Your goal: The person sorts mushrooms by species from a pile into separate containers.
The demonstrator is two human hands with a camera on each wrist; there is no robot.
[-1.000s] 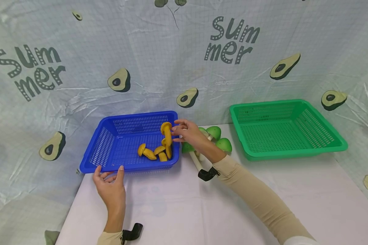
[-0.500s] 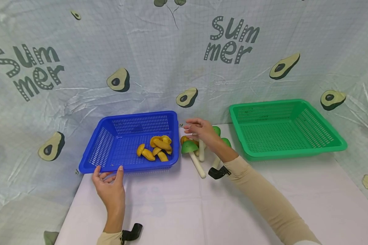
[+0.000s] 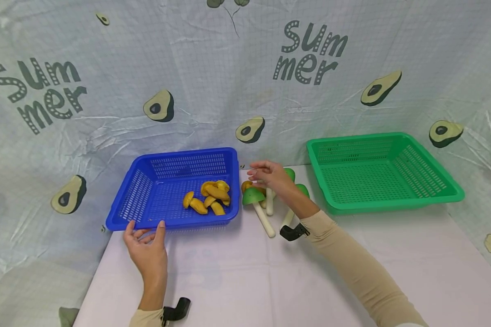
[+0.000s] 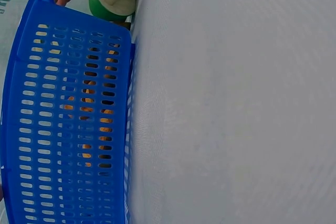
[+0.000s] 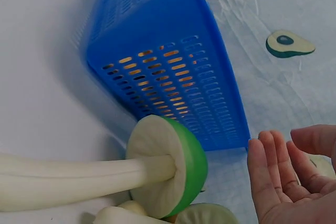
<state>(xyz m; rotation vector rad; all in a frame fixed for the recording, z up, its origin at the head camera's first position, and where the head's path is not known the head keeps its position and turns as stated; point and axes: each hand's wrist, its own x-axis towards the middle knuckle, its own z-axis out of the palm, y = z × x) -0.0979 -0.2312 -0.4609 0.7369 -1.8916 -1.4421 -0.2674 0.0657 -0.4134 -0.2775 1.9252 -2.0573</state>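
My left hand (image 3: 149, 250) touches the front rim of the blue basket (image 3: 147, 223) with its thumb and fingertips; in the left wrist view the basket wall hides nearly all of it. Several yellow mushrooms (image 3: 196, 205) lie in the right part of that basket. Just beyond its right side, my right hand (image 3: 272, 178) hovers over a pile of mushrooms, holding nothing; the right wrist view shows its fingers (image 5: 262, 166) extended. In the pile are green-capped mushrooms (image 3: 253, 196) with long white stems. A yellow-brown mushroom (image 3: 247, 185) is partly hidden among them.
A green basket (image 3: 331, 205) stands to the right of the pile, with nothing visible in it. A pale cloth covers the table (image 3: 237, 272). Behind hangs a printed curtain (image 3: 212, 81) with avocados and lettering.
My right hand released a yellow mushroom, which dropped onto the others in the blue basket. Then the hand drew back right, over the pile. My left hand stayed at the rim.
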